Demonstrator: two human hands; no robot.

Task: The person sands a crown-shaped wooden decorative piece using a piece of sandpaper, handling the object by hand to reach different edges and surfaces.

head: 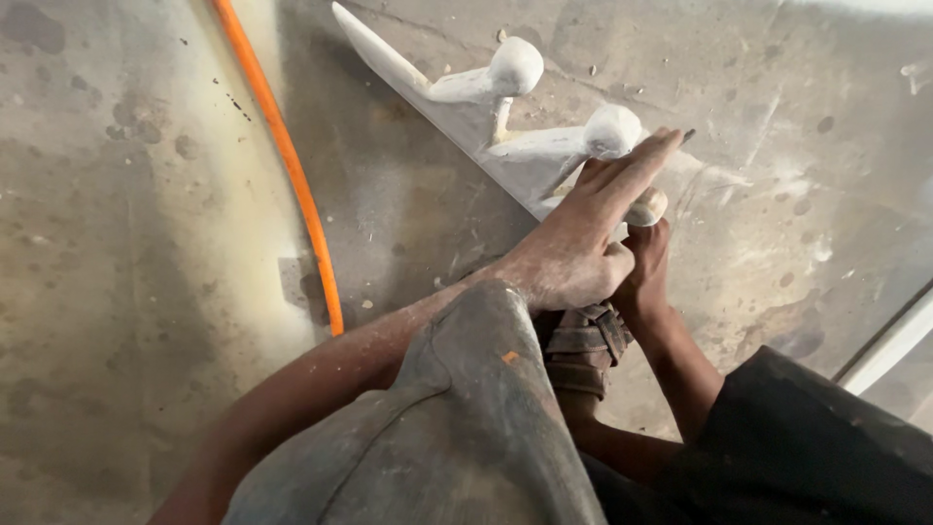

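Pale, dust-white carved piece with rounded knobs lying on stained concrete floor, just beyond both hands. Left hand pressed flat on its near end; right hand gripping a knob beneath (partly hidden). Orange hose well left.

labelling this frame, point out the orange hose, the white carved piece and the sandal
orange hose (292,165), head view, middle of its run
white carved piece (515,66), head view, upper rounded knob
sandal (581,352), head view, its straps

A workshop: dusty stained concrete floor, orange hose, unfinished white carved piece.
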